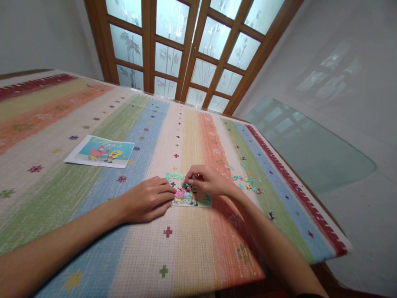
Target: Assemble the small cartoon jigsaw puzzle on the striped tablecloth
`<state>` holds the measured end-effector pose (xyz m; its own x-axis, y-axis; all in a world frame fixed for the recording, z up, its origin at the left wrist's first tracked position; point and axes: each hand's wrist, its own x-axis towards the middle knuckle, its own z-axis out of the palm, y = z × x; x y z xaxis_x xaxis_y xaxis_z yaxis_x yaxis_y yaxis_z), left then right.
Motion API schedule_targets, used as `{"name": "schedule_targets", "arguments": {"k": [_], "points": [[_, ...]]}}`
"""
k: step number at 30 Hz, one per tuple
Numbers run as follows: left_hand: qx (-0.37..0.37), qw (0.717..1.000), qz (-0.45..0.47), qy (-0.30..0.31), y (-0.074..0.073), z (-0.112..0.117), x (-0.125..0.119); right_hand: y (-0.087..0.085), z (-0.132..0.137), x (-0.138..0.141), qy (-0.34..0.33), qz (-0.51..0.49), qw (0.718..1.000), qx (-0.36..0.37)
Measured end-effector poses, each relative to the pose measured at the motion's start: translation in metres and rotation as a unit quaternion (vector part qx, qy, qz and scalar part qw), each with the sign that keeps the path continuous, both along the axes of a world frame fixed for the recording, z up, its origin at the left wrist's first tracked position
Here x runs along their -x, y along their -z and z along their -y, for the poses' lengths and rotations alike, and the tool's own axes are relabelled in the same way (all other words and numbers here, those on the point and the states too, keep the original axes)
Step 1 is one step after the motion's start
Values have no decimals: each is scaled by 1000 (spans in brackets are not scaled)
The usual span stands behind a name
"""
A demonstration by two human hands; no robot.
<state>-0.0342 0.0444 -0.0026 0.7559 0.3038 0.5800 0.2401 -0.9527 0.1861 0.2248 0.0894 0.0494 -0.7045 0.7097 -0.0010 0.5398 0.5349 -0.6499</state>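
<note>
A partly assembled jigsaw puzzle [180, 202] lies on the table in front of me, its pieces pink, teal and white. My left hand [153, 199] rests flat at its left edge, fingers stretched out and fingertips touching the puzzle's side. Over the middle of the puzzle, my right hand [207, 179] is bent down with thumb and forefinger pinched on a small teal puzzle piece [185, 185]. That hand covers the puzzle's upper right part. Loose puzzle pieces [246, 180] are scattered to the right of my right wrist.
A printed cartoon picture [102, 153] lies on paper at the left. The striped tablecloth [165, 261] covers the table, whose right edge runs along a pale wall [375, 129]. Wooden glass-paned doors [185, 46] stand beyond the far edge.
</note>
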Motion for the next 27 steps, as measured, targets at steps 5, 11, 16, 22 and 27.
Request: {"name": "schedule_targets", "arguments": {"k": [5, 11, 16, 22, 27], "points": [[-4, 1000, -7, -3, -1, 1, -1, 4, 6, 18, -46, 9, 998, -45], [-4, 1000, -4, -8, -1, 1, -1, 12, 8, 20, -18, -11, 998, -59], [-7, 1000, 0, -6, -3, 1, -1, 17, 8, 24, 33, -21, 998, -40], [-13, 1000, -2, -5, -1, 0, -1, 19, 4, 35, 11, -23, 999, -40], [-27, 1000, 1, -1, 0, 0, -1, 22, 2, 42, -2, -31, 998, -59]]}}
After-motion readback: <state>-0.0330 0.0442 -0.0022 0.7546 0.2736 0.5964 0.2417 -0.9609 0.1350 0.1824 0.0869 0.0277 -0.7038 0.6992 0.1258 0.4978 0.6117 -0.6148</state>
